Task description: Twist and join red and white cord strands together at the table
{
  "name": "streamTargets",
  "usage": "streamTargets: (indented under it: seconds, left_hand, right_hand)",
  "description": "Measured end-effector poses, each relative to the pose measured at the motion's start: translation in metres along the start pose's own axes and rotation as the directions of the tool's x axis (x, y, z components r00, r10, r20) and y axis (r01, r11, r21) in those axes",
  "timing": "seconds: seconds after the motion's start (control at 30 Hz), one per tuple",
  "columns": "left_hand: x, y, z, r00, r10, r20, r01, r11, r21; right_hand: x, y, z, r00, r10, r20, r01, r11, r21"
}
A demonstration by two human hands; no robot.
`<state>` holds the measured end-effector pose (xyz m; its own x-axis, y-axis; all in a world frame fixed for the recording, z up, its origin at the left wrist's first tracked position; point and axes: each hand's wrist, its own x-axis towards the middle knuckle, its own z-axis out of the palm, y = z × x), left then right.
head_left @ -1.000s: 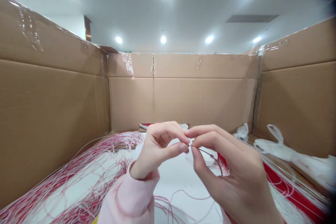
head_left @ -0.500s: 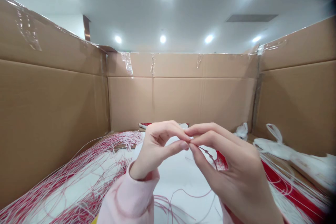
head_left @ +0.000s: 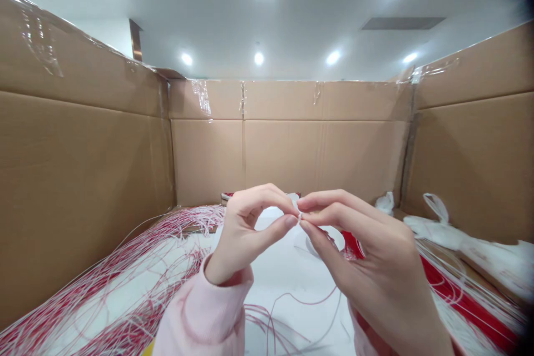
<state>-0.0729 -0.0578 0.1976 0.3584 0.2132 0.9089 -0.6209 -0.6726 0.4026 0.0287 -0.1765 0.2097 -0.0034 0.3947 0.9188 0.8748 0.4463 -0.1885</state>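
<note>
corrugated cardboard walls (head_left: 287, 156) box in the work area on three sides, their seams patched with clear tape (head_left: 202, 97). inside them lies a white tabletop (head_left: 279, 289). a dense tangle of red-and-white strings (head_left: 137, 272) spreads over its left side, with a red band (head_left: 463, 311) and white plastic bags (head_left: 434, 228) on the right. loose reddish strands (head_left: 300, 303) trail on the white surface below the hands. both hands are raised above the tabletop, near the middle of the view, fingertips meeting. the left hand (head_left: 246, 239), in a pale pink sleeve (head_left: 196, 311), is curled, thumb and forefinger nearly closed. the right hand (head_left: 375, 256) mirrors it in a tight pinch. between the two pinches, at the fingertips, sits the whitish end of a thin cord (head_left: 299, 216), too small to make out in detail.
</note>
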Motion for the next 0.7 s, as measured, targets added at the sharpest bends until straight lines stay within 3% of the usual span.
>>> streamTargets:
  seconds: [0.47,0.7]
  left_hand:
    - [0.0002,0.0034,0.0059,0.997,0.052,-0.065,-0.042,0.987,0.152]
    - [-0.0012,-0.0007,0.0086,0.998,0.012,-0.054,-0.006,0.993,0.118]
  right_hand:
    - [0.0003,-0.0010,-0.0020,0.998,0.059,-0.020,-0.059,0.998,-0.024]
    - [0.0020,0.0004,-0.0003,0.986,0.131,0.107,-0.130,0.991,-0.018]
